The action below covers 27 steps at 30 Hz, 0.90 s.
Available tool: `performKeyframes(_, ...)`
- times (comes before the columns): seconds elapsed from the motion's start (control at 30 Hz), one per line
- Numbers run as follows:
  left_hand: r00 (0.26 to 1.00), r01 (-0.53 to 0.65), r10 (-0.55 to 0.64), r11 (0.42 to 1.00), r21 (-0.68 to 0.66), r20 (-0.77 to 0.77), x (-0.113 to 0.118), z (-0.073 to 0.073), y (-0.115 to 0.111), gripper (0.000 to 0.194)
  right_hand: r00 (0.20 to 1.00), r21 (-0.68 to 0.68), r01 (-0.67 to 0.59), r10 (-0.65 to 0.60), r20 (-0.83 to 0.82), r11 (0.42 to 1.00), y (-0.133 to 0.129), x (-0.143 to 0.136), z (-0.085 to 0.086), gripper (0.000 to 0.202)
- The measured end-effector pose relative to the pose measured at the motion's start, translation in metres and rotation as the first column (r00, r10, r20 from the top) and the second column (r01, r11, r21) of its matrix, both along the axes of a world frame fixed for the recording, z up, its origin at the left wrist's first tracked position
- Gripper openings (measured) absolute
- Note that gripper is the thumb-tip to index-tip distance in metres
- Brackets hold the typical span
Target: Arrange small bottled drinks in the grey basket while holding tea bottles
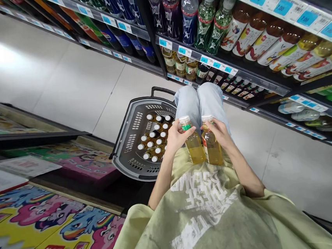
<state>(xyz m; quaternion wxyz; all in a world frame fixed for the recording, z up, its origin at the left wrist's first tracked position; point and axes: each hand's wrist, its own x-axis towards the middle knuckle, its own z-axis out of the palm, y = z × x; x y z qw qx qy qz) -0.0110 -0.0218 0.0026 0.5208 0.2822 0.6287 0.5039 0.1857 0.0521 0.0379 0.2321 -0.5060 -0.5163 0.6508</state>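
two bottles held over the lap, basket beside the knees.
grey basket (132, 143) on the floor holds white-capped bottles (155, 139). drink shelves (225, 68) stand ahead. left hand (176, 137) closed around a green-labelled bottle (194, 145), right hand (218, 132) closed around a red-labelled bottle (212, 145), both upright, side by side.

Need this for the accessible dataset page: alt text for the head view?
The left hand and right hand each hold a bottle of yellow drink, the left bottle and the right bottle, above the person's lap. A grey basket of capped bottles sits on the floor beside drink shelves.
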Motion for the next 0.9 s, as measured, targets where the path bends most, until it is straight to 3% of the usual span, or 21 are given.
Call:
performKeyframes(0.1,0.995,0.052,-0.055,0.998,0.033,0.085,-0.002,0.006,0.001,0.063,0.986,-0.192,-0.073,0.042,-0.160,0.979,0.010,0.008,0.004,0.068)
performKeyframes(0.27,0.921,0.102,-0.133,0.989,0.104,0.367,-0.006,0.016,-0.003,0.067,0.953,-0.233,-0.184,0.115,-0.281,0.955,0.017,0.022,0.003,0.074)
performKeyframes(0.47,0.879,0.145,-0.194,0.979,0.143,0.436,-0.006,0.017,-0.005,0.069,0.989,-0.140,-0.021,0.001,-0.145,0.990,0.010,0.011,0.002,0.062)
performKeyframes(0.57,0.932,0.139,-0.187,0.975,0.171,0.310,-0.002,0.025,-0.004,0.076,0.998,0.030,0.032,-0.033,0.047,0.999,0.007,0.008,0.011,0.055)
performKeyframes(0.67,0.990,0.137,-0.139,0.979,0.148,0.000,0.006,0.039,-0.004,0.064,0.968,0.233,0.007,-0.064,0.241,0.973,0.006,0.010,0.023,0.053)
performKeyframes(0.77,0.947,0.112,-0.079,0.990,0.090,-0.311,0.015,0.052,-0.005,0.046,0.915,0.391,-0.052,-0.113,0.386,0.919,0.006,0.014,0.033,0.045)
performKeyframes(0.9,0.897,0.114,-0.071,0.991,0.073,-0.436,0.015,0.062,-0.005,0.040,0.888,0.420,-0.082,-0.125,0.442,0.904,0.008,0.016,0.039,0.036)
